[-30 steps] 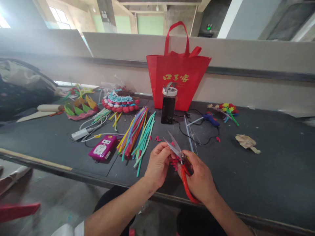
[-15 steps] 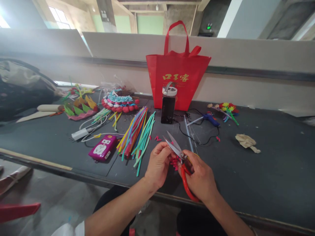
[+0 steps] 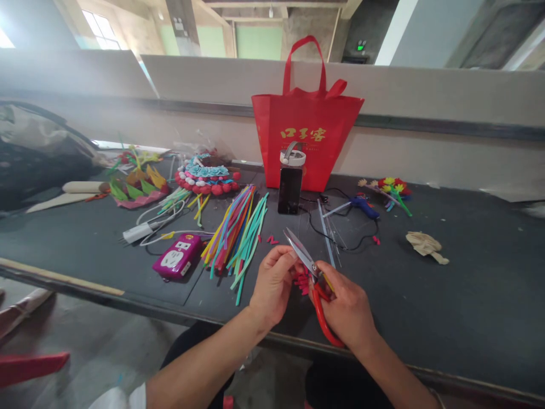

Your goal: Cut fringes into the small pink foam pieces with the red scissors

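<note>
1. Head view, with the scissors (image 3: 315, 269) as the clock's middle and 12 pointing away from the person: a long black bench (image 3: 468, 307) runs across, dull and faintly specked, with a pale strip (image 3: 63, 276) on its near edge at 9 o'clock
2. The right hand (image 3: 347, 309) is wrapped round the scissors' red handles; the blades lean toward 11, nearly together
3. The left hand (image 3: 273, 281) is apart from the right, thumb and fingertips pinched together beside the blades; I cannot tell what is between them
4. Short pink pieces (image 3: 302, 282) lie heaped just under the hands at 8, with a few more at 10
5. Coloured fuzzy sticks (image 3: 232, 230) fan out between 9 and 10, and a purple socket block (image 3: 177, 257) sits past them at 9
6. A phone (image 3: 289, 191) stands upright between 11 and 12, before a red bag (image 3: 313, 119) at 12
7. A blue glue gun (image 3: 365, 207) lies between 1 and 2, and a crumpled tan scrap (image 3: 423, 243) near 3
8. Behind the bench runs a low pale partition (image 3: 426, 96); beyond it, a bright window (image 3: 101, 29) shows toward 11 and a lit green sign (image 3: 361, 46) just past 12
9. Grey floor (image 3: 97, 335) shows at 8
</note>
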`<state>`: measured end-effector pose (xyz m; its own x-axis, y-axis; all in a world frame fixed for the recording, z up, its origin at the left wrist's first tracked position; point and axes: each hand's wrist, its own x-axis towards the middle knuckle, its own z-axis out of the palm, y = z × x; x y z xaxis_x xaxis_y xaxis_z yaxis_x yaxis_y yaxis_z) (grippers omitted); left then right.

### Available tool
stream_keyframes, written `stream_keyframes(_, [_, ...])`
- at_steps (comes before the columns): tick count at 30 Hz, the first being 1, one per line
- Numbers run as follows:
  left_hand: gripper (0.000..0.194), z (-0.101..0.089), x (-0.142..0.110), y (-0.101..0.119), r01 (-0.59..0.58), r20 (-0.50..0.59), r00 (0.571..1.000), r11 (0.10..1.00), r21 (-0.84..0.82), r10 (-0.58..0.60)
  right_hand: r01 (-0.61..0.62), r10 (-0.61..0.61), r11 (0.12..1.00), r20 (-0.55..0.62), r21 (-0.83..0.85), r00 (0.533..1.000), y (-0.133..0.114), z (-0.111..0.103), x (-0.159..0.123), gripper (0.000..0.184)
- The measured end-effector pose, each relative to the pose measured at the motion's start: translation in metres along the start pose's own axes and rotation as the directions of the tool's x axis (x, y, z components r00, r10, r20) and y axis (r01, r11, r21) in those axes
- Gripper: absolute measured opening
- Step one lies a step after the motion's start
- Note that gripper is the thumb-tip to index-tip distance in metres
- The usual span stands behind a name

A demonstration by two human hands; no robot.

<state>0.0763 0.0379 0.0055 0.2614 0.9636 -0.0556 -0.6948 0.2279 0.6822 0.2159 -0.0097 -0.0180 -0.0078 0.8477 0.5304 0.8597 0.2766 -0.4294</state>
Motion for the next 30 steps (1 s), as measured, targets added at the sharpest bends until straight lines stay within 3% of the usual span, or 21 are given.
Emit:
stream_keyframes(10, [0.01,0.0028,0.0008,0.0028,-0.007,-0.006,1.0,1.0,-0.004,0.007,-0.053,0.057,0.996,-0.053,0.065,0.997,0.0008,-0.0022,-0.0002,0.033])
stream_keyframes(18, [0.014,0.0038,0.0,0.0057,0.064,0.053,0.997,0.998,-0.012,-0.063,-0.037,0.033,0.994,0.039,0.098,0.999,-0.0007,-0.0042,-0.0009,0.036])
stream_keyframes(30, [0.016,-0.0019,0.0016,0.0043,0.13,0.111,0.986,0.991,-0.041,-0.125,-0.022,0.012,0.966,0.039,0.257,0.999,-0.0069,-0.0084,0.0011,0.034])
